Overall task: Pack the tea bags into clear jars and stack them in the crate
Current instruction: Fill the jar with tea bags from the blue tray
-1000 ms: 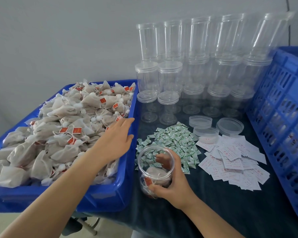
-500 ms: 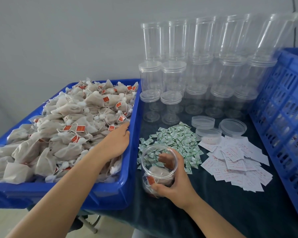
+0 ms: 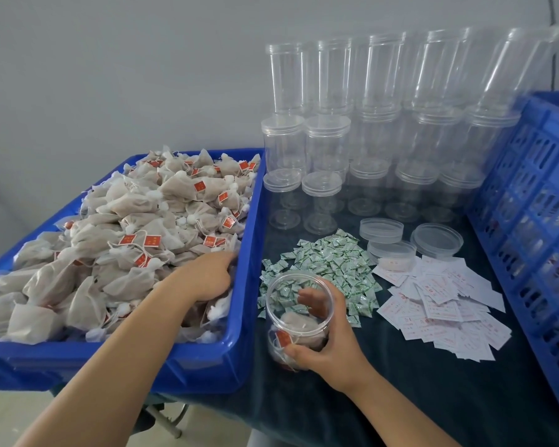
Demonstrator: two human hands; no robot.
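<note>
The jar (image 3: 299,317) stands at lower centre of the frame on the dark cloth (image 3: 400,398), its long axis near upright, open mouth up and tipped slightly toward the camera. It is just right of the bin (image 3: 239,350). A few tea bags (image 3: 296,327) lie in its bottom, one red tag against the near wall. The right hand (image 3: 328,346) grips the jar from the right, thumb across the near side, fingers curled round the far side and seen through the clear wall.

The left hand (image 3: 207,279) is down in the bin's right end, at centre frame, fingers curled into the heap of bags (image 3: 126,240); whether it pinches one I cannot tell.

Just behind the jar lies a spread of small green packets (image 3: 329,266), some touching its base. To their right lie white slips (image 3: 442,304), and above those, three loose lids (image 3: 436,238). Stacked empty jars (image 3: 368,124) fill the upper right, some capped. The crate (image 3: 536,221) runs along the right edge, its slatted wall facing the cloth, well apart from the held jar, with the slips between.
</note>
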